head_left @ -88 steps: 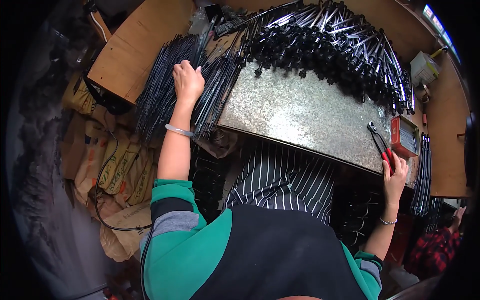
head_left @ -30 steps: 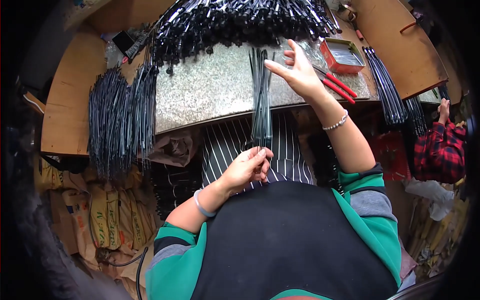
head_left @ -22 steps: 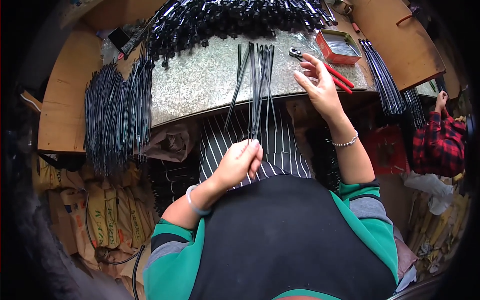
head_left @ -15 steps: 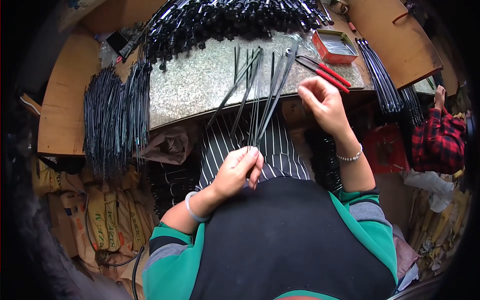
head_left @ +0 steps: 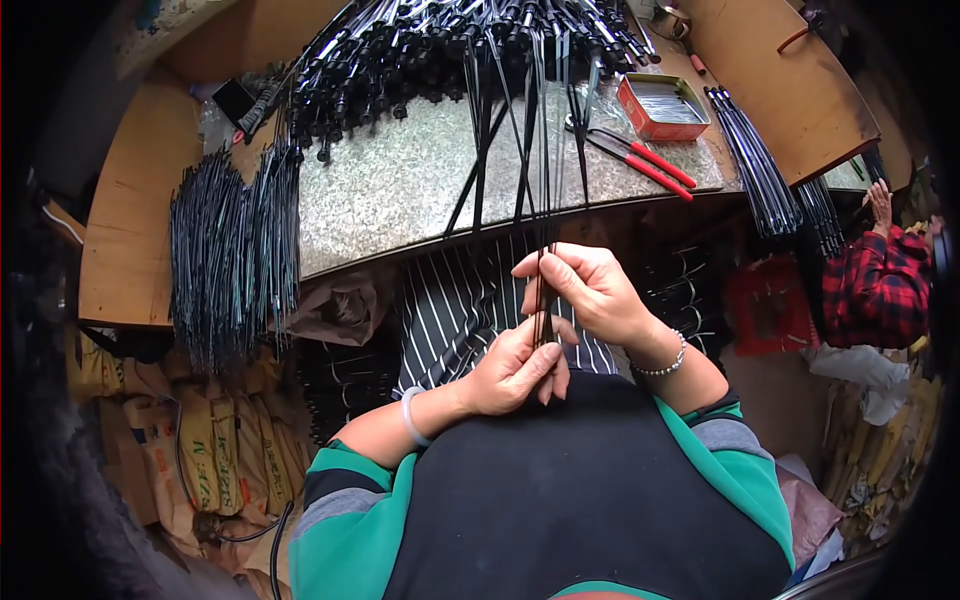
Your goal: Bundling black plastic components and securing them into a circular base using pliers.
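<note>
A loose bunch of thin black ribs, like umbrella ribs, stretches from my lap over the table's near edge. My left hand is closed round its lower ends, close to the black apron. Just above it, my right hand pinches the same bunch between thumb and fingers. The upper ends fan apart over the tabletop and reach the dark pile behind. Pliers with red handles lie to the right of the ribs. What exactly sits between the fingertips is partly hidden.
A large heap of black rods covers the table's far side. Another bunch of rods hangs over the left edge. A red tin of thin wires and bundled rods stand right. Another person's plaid sleeve shows far right.
My right hand has come down and left, from apart in the air onto the ribs. My left hand has shifted right and slightly lower, and the bunch stands straighter.
</note>
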A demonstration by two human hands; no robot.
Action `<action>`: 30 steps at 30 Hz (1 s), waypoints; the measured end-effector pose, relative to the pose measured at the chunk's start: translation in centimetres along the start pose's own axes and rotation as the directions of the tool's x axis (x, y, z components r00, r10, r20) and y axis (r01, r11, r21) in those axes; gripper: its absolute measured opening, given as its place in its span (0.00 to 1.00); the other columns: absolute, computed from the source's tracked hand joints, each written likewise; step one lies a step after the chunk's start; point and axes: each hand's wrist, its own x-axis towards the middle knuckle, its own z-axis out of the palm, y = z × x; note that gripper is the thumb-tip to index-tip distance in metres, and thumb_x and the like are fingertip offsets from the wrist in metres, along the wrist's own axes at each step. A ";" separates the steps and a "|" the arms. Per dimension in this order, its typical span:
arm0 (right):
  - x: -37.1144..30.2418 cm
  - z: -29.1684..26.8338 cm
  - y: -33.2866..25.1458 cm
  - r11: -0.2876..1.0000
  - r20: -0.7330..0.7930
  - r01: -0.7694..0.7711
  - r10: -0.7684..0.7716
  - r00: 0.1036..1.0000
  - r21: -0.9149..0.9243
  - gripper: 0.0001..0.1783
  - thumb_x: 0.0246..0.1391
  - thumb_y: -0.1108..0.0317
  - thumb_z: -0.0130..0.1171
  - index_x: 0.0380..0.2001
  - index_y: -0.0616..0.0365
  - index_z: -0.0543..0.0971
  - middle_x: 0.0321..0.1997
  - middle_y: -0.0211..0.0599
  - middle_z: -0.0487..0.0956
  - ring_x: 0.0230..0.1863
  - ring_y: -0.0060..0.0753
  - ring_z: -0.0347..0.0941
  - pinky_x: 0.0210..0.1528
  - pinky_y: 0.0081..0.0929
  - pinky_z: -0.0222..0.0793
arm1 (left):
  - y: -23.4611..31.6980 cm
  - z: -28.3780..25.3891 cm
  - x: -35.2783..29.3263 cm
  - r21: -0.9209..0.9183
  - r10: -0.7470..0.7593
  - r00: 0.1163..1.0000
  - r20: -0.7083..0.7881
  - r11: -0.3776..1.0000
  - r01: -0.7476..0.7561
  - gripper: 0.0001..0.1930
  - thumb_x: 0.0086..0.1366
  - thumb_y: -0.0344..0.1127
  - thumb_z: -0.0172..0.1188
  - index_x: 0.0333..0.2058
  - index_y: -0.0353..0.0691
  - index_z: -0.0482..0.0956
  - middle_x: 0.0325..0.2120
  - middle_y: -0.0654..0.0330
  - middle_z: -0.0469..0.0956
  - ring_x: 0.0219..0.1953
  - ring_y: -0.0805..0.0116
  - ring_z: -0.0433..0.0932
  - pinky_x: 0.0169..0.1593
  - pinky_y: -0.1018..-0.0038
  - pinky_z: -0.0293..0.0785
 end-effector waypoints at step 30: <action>-2.1 0.2 -2.8 0.958 0.184 0.166 -0.211 0.960 0.235 0.22 0.63 0.65 0.38 0.56 0.66 0.58 0.14 0.24 0.59 0.11 0.10 0.49 0.11 0.09 0.48 | 16.5 -8.5 9.6 0.759 0.819 0.549 -0.166 0.462 -0.458 0.20 0.48 0.25 0.67 0.42 0.33 0.73 0.31 0.61 0.77 0.32 0.79 0.76 0.37 0.83 0.74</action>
